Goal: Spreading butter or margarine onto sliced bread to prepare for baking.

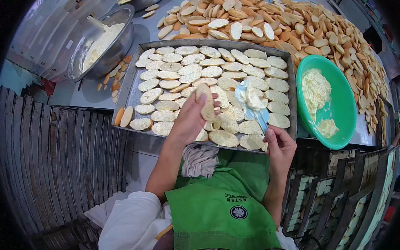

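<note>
Above the front half of a metal baking tray, my left hand holds one oval slice of bread. My right hand grips the handle of a light-blue spatula, whose blade carries a lump of pale cream. The blade is over the tray's right part. Rows of oval bread slices with a pale, rough topping cover most of the tray. Two slices lean on edge in its front left corner. Right of the tray stands a green plastic basin with more cream inside.
A large heap of bread slices spreads behind and right of the tray. At the left are a metal bowl of cream and clear plastic containers. Stacked metal trays stand below left; a rack of filled trays stands below right.
</note>
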A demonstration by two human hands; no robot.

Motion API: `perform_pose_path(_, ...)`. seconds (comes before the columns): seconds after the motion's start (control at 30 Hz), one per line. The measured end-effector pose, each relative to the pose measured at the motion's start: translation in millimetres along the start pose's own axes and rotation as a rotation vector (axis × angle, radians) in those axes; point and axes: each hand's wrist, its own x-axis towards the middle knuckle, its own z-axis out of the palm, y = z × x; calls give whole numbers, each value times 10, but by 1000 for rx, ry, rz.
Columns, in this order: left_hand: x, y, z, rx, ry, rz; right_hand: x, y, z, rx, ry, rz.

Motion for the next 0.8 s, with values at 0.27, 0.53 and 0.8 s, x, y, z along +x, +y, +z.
perform_pose_path(0.27,-120,-3,58,-259,-272,-260,77,130,70,-147,-148,-393)
perform_pose_path(0.53,-111,-131,-83,-281,-252,-275,52,294,56,-224,-168,-460)
perform_pose_path(0.8,-68,3,-45,-108,-175,-21,58,103,-122,-369,-14,-414)
